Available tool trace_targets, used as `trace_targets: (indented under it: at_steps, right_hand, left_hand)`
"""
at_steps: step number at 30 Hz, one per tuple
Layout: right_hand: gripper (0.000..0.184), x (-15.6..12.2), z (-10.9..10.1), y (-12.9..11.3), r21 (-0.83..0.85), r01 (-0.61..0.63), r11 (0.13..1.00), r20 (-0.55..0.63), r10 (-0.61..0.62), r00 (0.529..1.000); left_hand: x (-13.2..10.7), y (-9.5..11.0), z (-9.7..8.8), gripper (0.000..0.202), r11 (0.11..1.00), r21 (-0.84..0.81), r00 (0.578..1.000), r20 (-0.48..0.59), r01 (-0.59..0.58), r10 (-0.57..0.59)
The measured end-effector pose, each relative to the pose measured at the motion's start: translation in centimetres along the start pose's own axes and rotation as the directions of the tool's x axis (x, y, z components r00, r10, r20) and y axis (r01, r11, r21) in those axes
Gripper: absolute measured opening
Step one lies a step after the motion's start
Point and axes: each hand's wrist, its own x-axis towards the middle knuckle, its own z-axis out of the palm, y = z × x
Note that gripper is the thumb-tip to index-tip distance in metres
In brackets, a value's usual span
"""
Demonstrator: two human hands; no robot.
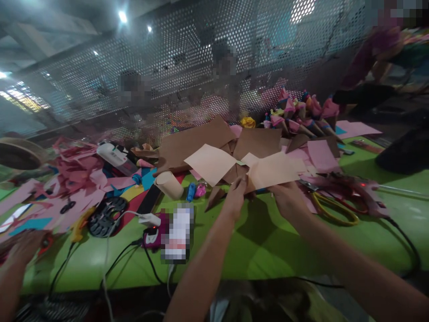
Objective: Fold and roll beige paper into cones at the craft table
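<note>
A sheet of light tan paper [273, 172] is held above the green table. At its left edge, my left hand [237, 192] is closed, with fingers pinching the paper. My right hand [285, 196] is closed on the lower right edge, its fingers partly hidden beneath the sheet. Another pale sheet [211, 162] lies just left of the held one. Behind them are brown card pieces [258, 139]. A small brown cone [214, 197] rests on the table left of my left hand.
Scissors with yellow handles [331, 210] and a pink glue gun [368, 194] lie right. Left are a phone [177, 232], a purple power adapter [156, 237], cables and a paper roll [169, 185]. Another person's hand [27, 246] is far left. Pink-topped cones [301, 112] stand behind.
</note>
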Motion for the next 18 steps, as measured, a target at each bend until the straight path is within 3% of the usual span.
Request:
trace_targets:
  at_steps: [4, 12, 18]
  right_hand:
    - [0.038, -0.3, 0.5, -0.8, 0.012, 0.0, 1.0, 0.04, -0.001, 0.999]
    - [0.034, -0.6, 0.4, -0.2, -0.026, -0.02, 0.999, 0.01, 0.02, 1.0]
    - [0.037, -0.6, 0.5, 0.3, 0.073, -0.064, 0.995, -0.023, 0.065, 0.998]
  left_hand:
    - [-0.3, 0.3, -0.1, 0.032, 0.98, 0.161, 0.99, -0.049, -0.12, 0.129]
    - [-0.4, 0.1, -0.1, 0.048, 0.926, 0.261, 0.962, 0.067, -0.274, 0.266]
    - [-0.5, -0.1, -0.1, 0.049, 0.827, 0.417, 0.917, 0.037, -0.376, 0.397]
